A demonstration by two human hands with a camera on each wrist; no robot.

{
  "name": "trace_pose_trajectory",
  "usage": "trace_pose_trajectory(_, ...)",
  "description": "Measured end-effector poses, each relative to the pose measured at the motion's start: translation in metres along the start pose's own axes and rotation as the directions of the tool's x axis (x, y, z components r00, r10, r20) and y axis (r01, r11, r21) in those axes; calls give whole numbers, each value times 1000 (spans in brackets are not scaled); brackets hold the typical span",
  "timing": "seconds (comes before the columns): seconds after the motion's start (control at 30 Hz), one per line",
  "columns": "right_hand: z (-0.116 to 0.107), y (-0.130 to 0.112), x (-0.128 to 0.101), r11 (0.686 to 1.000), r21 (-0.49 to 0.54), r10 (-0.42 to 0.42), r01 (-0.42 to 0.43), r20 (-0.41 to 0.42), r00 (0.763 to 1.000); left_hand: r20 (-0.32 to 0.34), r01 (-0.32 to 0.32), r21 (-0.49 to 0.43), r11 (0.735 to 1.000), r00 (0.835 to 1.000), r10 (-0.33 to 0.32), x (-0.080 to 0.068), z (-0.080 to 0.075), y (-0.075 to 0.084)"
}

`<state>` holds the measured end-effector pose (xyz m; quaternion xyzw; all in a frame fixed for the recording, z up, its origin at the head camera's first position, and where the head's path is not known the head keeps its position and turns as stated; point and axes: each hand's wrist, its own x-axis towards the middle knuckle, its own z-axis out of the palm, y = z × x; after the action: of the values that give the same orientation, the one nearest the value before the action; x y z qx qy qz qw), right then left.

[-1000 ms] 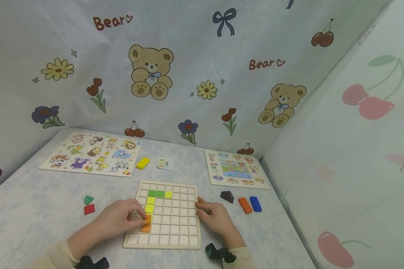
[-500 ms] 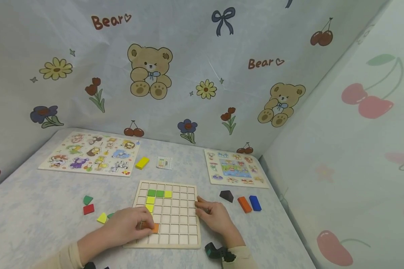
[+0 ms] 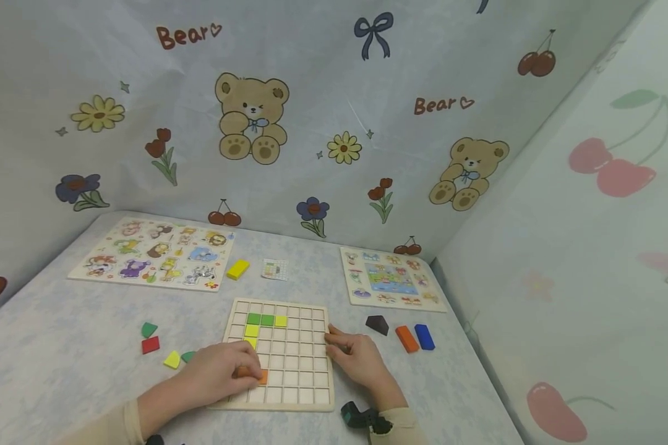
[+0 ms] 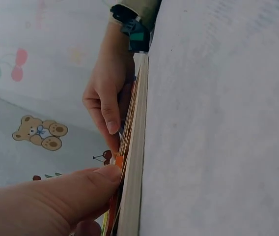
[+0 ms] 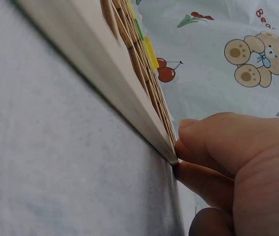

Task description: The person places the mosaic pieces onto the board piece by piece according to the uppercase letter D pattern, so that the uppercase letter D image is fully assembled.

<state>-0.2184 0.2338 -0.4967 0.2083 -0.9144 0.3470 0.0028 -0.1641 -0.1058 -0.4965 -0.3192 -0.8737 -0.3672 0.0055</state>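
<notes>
In the head view my left hand point(image 3: 219, 374) pinches an orange rectangular block point(image 3: 263, 377) low over the left part of the wooden grid board point(image 3: 297, 395). The left wrist view shows the thumb on that block point(image 4: 119, 161) right at the grid's surface; part of it is hidden by the fingers. Green tiles point(image 3: 260, 319) and yellow tiles point(image 3: 252, 330) sit in cells of the upper left. My right hand point(image 3: 362, 364) rests at the board's right edge, its fingertips touching the rim, as the right wrist view also shows.
Left of the board lie a red piece point(image 3: 150, 345), a yellow wedge point(image 3: 172, 360) and green pieces. An orange block point(image 3: 407, 339), a blue block point(image 3: 424, 337) and a dark piece point(image 3: 377, 324) lie to the right. Behind are two picture puzzles, a yellow block point(image 3: 237, 269) and a card point(image 3: 275, 269).
My left hand has shifted right across the board with the orange block, which has turned from lengthwise to crosswise. The yellow wedge has come into view. My right hand stays at the board's edge.
</notes>
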Motion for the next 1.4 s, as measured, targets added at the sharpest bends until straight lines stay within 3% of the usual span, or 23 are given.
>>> trace_pose_trajectory(0.2, -1, 0, -1, 1000, -5, -3, 3, -6, 1000, -19, 18, 36, 999, 1000, -18, 1, 0, 1)
trace_pose_trajectory(0.37, 0, 0, 0, 1000, -7, -3, 3, -6, 1000, -83, 134, 132, 982, 989, -123, -3, -19, 2)
trace_pose_trajectory(0.47, 0, 0, 0, 1000, -5, -5, 5, -5, 1000, -107, 248, 182, 952, 967, -231, -7, -43, 0)
trace_pose_trajectory(0.6, 0, 0, 0, 1000, 0, -21, 21, -6, 1000, -68, 384, 226, 895, 923, -379, -18, -76, -12)
trace_pose_trajectory(0.73, 0, 0, 0, 1000, 5, -21, 21, -7, 1000, -30, 458, 244, 855, 884, -466, -26, -96, -25)
trace_pose_trajectory(0.93, -1, 0, 0, 1000, 26, -9, 9, 0, 1000, -5, 489, 268, 830, 863, -506, -31, -104, -34)
trace_pose_trajectory(1.27, 0, 0, 0, 999, 37, -10, 10, 2, 1000, 43, 484, 247, 840, 860, -508, -32, -97, -35)
trace_pose_trajectory(1.4, 0, 1, 0, 999, 41, -8, 8, 0, 1000, 28, 485, 256, 836, 861, -508, -34, -99, -34)
